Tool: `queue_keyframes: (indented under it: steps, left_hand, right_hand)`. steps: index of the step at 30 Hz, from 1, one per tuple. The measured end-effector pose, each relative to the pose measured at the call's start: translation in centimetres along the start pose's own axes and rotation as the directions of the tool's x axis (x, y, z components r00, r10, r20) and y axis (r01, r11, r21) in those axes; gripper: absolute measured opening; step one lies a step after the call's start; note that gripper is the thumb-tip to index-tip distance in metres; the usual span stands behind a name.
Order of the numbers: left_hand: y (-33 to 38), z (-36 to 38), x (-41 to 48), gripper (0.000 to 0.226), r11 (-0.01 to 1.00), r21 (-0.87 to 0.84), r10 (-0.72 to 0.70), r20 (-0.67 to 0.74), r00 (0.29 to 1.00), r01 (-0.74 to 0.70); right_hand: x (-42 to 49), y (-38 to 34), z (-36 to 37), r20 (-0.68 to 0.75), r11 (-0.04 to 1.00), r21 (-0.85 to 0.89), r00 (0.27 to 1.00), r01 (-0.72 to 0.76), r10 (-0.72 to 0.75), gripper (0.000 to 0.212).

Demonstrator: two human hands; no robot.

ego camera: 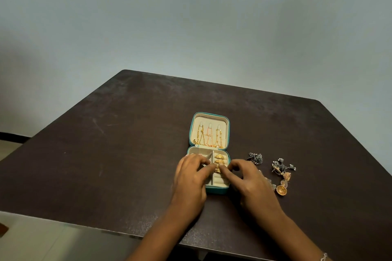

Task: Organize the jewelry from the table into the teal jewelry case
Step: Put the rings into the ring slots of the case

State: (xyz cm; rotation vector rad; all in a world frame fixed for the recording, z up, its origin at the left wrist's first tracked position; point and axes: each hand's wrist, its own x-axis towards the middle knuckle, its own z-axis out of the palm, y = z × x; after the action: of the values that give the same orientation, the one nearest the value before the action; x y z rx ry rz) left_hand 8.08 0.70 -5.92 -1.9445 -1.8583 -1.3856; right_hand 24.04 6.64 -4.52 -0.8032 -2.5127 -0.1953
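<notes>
Works at a teal jewelry case (218,190) lying open near the middle of a dark brown table (127,154), lid folded flat away from the body, gold chains (209,137) hanging on its cream lining. Pinches a small gold earring (218,169) from both sides: curled fingertips of the left hand (189,178) on its left, curled fingers of the right hand (252,180) on its right. Holds it at the ring-roll section in the right half of the tray, just in front of two gold dome earrings (219,156) already seated there. To the right of the case, loose on the table: two dark silver earring clusters (255,158), and nearer, a pair of gold jhumkas (282,190). Around the right wrist, a thin bracelet (324,257).
</notes>
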Motion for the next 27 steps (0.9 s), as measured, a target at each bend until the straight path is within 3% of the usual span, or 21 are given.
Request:
queue_keyframes:
  steps: [5,12,15,17,19,20,22,23,27]
  left_hand:
    - [-0.1,0.1,0.0,0.037,0.998,0.051,0.040,0.021,0.999,-0.041]
    - [-0.1,0.2,-0.1,0.036,0.999,0.026,0.048,-0.013,0.999,-0.048]
    - [-0.2,0.2,0.0,0.034,0.999,0.019,0.048,-0.024,0.999,-0.047]
    - [-0.3,0.3,0.0,0.033,0.999,0.016,0.050,-0.029,0.998,-0.049]
    - [-0.3,0.3,0.0,0.033,0.998,0.016,0.057,-0.025,0.998,-0.057]
    - [-0.3,0.3,0.0,0.033,0.998,0.020,0.060,-0.023,0.998,-0.059]
    - [-0.2,0.2,0.0,0.034,0.998,0.029,0.059,-0.025,0.998,-0.059]
    - [-0.2,0.2,0.0,0.034,0.998,0.031,0.056,-0.027,0.998,-0.055]
    - [-0.2,0.3,0.0,0.036,0.999,0.024,0.046,-0.013,0.999,-0.045]
  right_hand:
    - [0.1,-0.4,0.0,-0.045,0.999,-0.044,0.999,-0.013,0.011,0.053]
    - [0.6,-0.9,0.5,0.001,0.989,0.064,0.991,-0.135,0.136,0.052]
    - [1.0,-1.2,0.1,-0.011,0.992,-0.011,0.992,-0.124,0.124,0.011]
    - [1.4,-1.4,-0.2,0.053,0.983,0.058,0.983,-0.177,0.174,0.026]
    - [1.8,-1.3,-0.5,0.073,0.989,-0.071,0.988,-0.132,0.138,0.029]
    - [1.9,-1.4,-0.3,0.087,0.991,-0.048,0.988,-0.127,0.130,0.030]
    - [1.8,-1.3,0.3,0.057,0.975,0.059,0.976,-0.214,0.211,0.035]
    - [2.0,-1.3,0.1,0.057,0.969,0.030,0.969,-0.243,0.241,0.038]
    - [2.3,-1.1,-0.3,0.116,0.968,0.051,0.964,-0.246,0.239,0.017]
